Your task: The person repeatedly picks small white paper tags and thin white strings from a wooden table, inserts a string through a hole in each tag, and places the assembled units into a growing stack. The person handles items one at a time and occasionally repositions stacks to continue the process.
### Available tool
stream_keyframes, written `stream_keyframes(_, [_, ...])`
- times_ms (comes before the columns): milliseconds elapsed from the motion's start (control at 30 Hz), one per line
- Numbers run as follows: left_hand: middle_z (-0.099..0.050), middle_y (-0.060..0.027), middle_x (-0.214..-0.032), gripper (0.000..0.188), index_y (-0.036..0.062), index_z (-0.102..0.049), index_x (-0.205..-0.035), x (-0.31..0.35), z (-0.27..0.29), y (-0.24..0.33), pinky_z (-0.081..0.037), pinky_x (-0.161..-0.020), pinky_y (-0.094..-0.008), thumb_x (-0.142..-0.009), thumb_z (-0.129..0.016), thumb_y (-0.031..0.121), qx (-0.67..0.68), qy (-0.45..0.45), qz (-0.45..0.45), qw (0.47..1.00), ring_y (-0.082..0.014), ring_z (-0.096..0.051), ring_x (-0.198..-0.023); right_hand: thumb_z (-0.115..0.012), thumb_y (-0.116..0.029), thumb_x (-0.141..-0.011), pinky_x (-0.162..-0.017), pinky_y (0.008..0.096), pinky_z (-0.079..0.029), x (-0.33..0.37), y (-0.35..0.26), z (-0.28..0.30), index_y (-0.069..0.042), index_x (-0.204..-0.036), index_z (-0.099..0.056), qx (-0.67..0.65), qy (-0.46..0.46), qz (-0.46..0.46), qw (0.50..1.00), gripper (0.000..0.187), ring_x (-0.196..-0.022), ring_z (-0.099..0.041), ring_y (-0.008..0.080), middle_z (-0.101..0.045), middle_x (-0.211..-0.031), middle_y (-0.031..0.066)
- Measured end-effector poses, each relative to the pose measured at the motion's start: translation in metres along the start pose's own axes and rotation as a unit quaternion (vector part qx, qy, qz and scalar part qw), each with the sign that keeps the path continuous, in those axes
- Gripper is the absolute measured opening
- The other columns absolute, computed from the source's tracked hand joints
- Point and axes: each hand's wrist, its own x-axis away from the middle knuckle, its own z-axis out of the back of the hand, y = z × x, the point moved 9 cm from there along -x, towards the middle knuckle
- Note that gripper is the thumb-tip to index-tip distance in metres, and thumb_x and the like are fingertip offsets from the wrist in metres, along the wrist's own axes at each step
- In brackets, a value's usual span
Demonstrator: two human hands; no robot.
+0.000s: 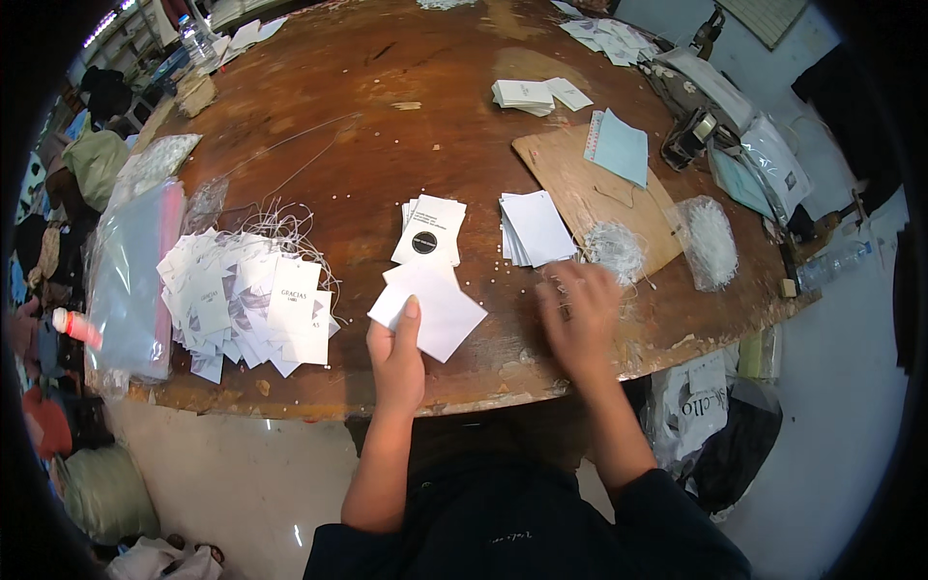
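Note:
My left hand (396, 362) is closed on a few blank white cards (443, 317), fanned apart, with its thumb on top. Just beyond them lies a small stack of printed cards (442, 215) with a black circle on the top one. My right hand (583, 319), a little blurred, hovers at a tangle of thin white strings (616, 248). Its fingers are bent and apart, and nothing shows in them. A stack of blank white cards (531, 232) sits to the left of the strings.
On the left are a heap of printed tags (217, 295) with looped strings and clear plastic bags (135, 290). A brown board (561, 159) bears a light-blue card (619, 148). A bag of white strings (710, 242) lies right. The wooden table's near edge (512, 391) curves before me.

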Motion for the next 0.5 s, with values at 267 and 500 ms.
stream_keyframes(267, [-0.067, -0.0068, -0.113, 0.037, -0.0053, -0.06, -0.127, 0.0, 0.004, 0.006, -0.048, -0.088, -0.0283, -0.105, -0.056, 0.024, -0.091, -0.017, -0.027, 0.995, -0.0104, -0.06, -0.102, -0.07, -0.016, -0.092, -0.077, 0.0386, -0.049, -0.018, 0.14, 0.032, 0.0, -0.102, -0.071, 0.121, -0.03, -0.244, 0.962, 0.019, -0.084, -0.065, 0.0292, -0.071, -0.094, 0.0149])
stream_keyframes(500, [-0.068, -0.0069, -0.111, 0.039, -0.0065, -0.059, -0.128, 0.001, 0.0, 0.006, -0.049, -0.086, -0.0288, -0.105, -0.057, 0.024, -0.098, -0.048, -0.037, 0.993, -0.0101, -0.061, -0.099, -0.067, -0.017, -0.096, -0.07, 0.0367, -0.051, -0.012, 0.149, 0.046, 0.001, -0.102, -0.073, 0.031, 0.042, -0.277, 0.96, 0.02, -0.073, -0.066, 0.0272, -0.072, -0.089, 0.0174])
